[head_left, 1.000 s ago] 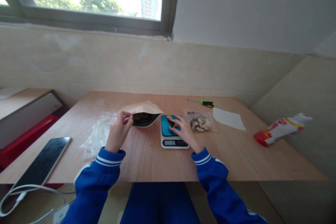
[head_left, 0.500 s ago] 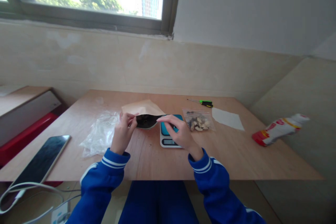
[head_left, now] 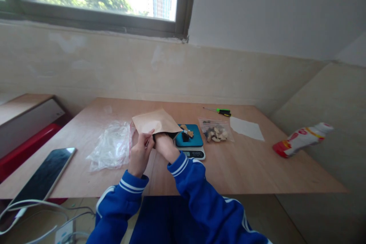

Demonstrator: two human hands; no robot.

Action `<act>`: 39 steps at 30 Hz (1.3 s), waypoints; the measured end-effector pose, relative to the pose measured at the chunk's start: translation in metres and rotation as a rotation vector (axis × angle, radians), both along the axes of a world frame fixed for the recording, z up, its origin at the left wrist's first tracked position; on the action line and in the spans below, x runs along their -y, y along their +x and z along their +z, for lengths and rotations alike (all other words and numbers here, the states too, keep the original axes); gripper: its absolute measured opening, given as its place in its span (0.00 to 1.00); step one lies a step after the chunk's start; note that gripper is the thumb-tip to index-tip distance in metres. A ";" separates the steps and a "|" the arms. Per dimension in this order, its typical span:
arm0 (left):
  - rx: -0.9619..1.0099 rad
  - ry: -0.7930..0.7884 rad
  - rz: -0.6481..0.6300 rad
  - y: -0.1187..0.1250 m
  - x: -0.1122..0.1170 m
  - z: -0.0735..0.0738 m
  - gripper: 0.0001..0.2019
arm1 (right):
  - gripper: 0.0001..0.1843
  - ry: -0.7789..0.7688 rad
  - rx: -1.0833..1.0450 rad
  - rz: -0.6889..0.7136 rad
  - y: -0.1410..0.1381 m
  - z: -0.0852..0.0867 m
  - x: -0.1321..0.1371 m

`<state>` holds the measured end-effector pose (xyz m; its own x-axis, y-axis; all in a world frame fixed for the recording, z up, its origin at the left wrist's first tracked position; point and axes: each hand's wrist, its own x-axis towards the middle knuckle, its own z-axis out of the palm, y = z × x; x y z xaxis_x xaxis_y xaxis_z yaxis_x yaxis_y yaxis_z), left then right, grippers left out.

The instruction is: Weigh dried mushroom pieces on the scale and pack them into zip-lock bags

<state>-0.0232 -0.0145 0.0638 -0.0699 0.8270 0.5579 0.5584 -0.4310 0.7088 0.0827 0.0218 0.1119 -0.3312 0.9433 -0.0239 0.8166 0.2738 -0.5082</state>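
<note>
A brown paper bag [head_left: 154, 119] lies on the table with its dark mouth facing me. My left hand [head_left: 140, 150] pinches the left edge of that mouth. My right hand [head_left: 166, 146] reaches inside the bag, so its fingers are hidden. Just right of the bag, a kitchen scale [head_left: 197, 137] with a blue top and white body carries a few dark and tan pieces [head_left: 186, 134]. Beyond it, a clear zip bag [head_left: 216, 131] holds pale dried slices, perhaps mushrooms.
Crumpled clear plastic bags [head_left: 110, 146] lie at left, near a phone [head_left: 45, 175] with a white cable [head_left: 42, 201]. Green-and-black screwdrivers [head_left: 223, 111] and a white paper sheet [head_left: 247, 128] are at back right. A red-and-white bottle [head_left: 301, 140] lies tilted at far right.
My right hand has moved left, from the bag's right edge into its mouth. The bag's upper side now shows more, and the pieces on the scale are uncovered.
</note>
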 end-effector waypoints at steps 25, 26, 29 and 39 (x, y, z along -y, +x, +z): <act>0.051 -0.031 -0.012 -0.014 -0.014 0.029 0.07 | 0.08 0.605 -0.308 0.068 0.060 -0.003 0.029; 0.052 -0.031 -0.004 -0.014 -0.015 0.031 0.06 | 0.07 0.628 -0.422 0.061 0.066 -0.005 0.028; 0.055 -0.028 0.019 -0.015 -0.017 0.035 0.06 | 0.08 0.574 -0.725 -0.055 0.088 -0.008 0.025; 0.068 -0.043 0.031 -0.018 -0.018 0.033 0.07 | 0.23 0.207 -0.535 -0.314 0.189 -0.052 -0.025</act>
